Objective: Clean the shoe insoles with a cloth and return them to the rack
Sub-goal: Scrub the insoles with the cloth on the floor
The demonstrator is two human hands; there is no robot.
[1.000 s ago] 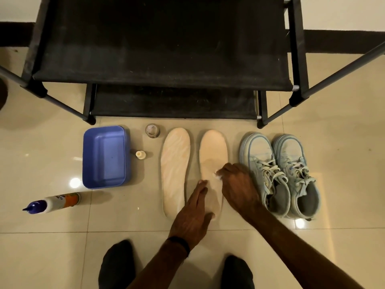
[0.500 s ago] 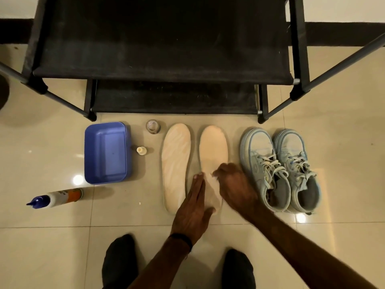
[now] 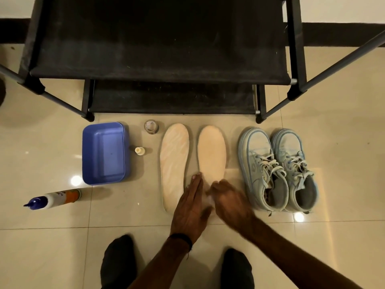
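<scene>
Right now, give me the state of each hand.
Left hand: open, fingers straight, pressing flat on the right insole.
Right hand: blurred, fingers curled round a small white cloth.

We see our blurred right hand [image 3: 229, 199] hiding the beige foam right insole's [image 3: 211, 151] heel; its grip stays unclear.

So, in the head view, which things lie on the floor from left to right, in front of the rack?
Glue bottle → blue tub → small bottle → tape roll → left insole → right insole → left shoe → right shoe.
</scene>
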